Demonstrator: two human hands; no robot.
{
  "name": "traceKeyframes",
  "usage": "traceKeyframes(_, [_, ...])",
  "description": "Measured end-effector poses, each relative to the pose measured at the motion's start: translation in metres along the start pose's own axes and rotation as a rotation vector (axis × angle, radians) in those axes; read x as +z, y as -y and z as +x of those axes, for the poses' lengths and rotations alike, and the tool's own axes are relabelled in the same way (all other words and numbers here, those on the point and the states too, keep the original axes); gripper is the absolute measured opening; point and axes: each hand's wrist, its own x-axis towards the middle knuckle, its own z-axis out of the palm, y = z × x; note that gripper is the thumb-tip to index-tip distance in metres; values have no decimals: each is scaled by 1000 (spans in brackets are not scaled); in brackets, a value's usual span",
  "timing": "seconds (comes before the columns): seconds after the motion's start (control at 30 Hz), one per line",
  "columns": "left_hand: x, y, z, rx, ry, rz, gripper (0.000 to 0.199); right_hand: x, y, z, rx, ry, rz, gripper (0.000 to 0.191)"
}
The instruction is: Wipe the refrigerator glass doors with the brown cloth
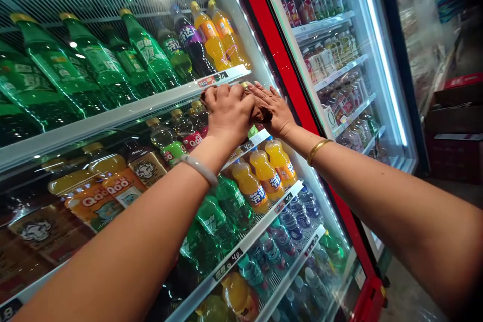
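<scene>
I count two hands and one brown cloth [263, 112] between them, in front of the fridge shelves, just left of the red frame [285, 60]. The cloth looks dark, bunched and creased, mostly hidden under the hands. The left hand [230, 113] has its fingers curled down, gripping the cloth; the right hand [272, 106] lies against it with fingers stretched out, not clenched. I see two bracelets, one pale bracelet [199, 168] on the left wrist and one gold bracelet [317, 152] on the right. Beyond the hands stand one purple bottle [191, 40], two upper orange bottles [207, 32] and three lower orange bottles [266, 173].
</scene>
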Motion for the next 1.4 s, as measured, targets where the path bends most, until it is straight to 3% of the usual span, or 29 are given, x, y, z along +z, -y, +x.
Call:
traceKeyframes(0.13, [14, -18, -4, 137, 63, 7, 25, 4, 0, -4, 65, -24, -1, 58])
traceKeyframes(0.3, [4, -7, -13, 416, 216, -22, 22, 4, -7, -1, 124, -21, 70, 57])
traceKeyframes(0.37, [-2, -1, -10, 450, 275, -17, 21, 5, -10, 0, 181, -47, 91, 57])
traceKeyframes(0.5, [1, 0, 6, 183, 175, -40, 36, 8, -15, 1, 221, -50, 132, 55])
traceKeyframes(0.67, [23, -26, 19, -71, 42, -105, 41, 7, -27, -1, 246, -43, 252, 54])
traceKeyframes(0.73, [31, -40, 16, -82, 45, -104, 38, 3, -34, -6, 233, -29, 298, 55])
traceKeyframes(0.87, [43, -61, 1, 11, 58, -96, 31, -12, -45, -30, 136, 54, 310, 62])
traceKeyframes(0.97, [51, -74, -12, 66, 85, -96, 34, -19, -47, -53, 143, 89, 308, 65])
traceKeyframes(1.17, [58, -90, -21, 43, 94, -113, 68, -23, -37, -76, 295, 52, 443, 68])
traceKeyframes(1.33, [62, -98, -13, 45, 105, -200, 75, -42, -14, -75, 591, -99, 726, 61])
traceKeyframes(1.4, [66, -104, -7, 4, 109, -262, 76, -49, 4, -81, 622, -157, 755, 62])
